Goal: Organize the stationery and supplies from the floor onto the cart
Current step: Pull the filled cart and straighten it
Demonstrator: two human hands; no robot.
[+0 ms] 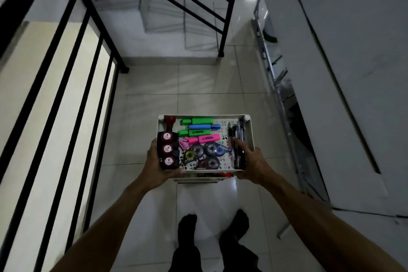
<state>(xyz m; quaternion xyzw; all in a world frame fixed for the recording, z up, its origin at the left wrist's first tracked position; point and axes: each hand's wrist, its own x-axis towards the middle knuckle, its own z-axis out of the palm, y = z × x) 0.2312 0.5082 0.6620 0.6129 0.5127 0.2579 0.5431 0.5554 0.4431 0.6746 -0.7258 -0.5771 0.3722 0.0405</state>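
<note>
A white cart (249, 130) stands on the tiled floor in front of me. Its top tray holds green, blue and pink highlighters (199, 128), several correction tape rollers (204, 153), black pens (237, 146) along the right side, a red stamp (169, 121) at the far left corner and three black stampers with red tops (167, 149) on the left. My left hand (157, 166) grips the tray's near left corner, its fingers beside the stampers. My right hand (251, 165) holds the near right corner, with the index finger lying on the pens.
A black stair railing (72, 77) runs along the left, with steps going up ahead. A folded metal ladder (280, 86) leans on the white wall to the right. My feet in dark socks (212, 227) stand on the tiles just behind the cart.
</note>
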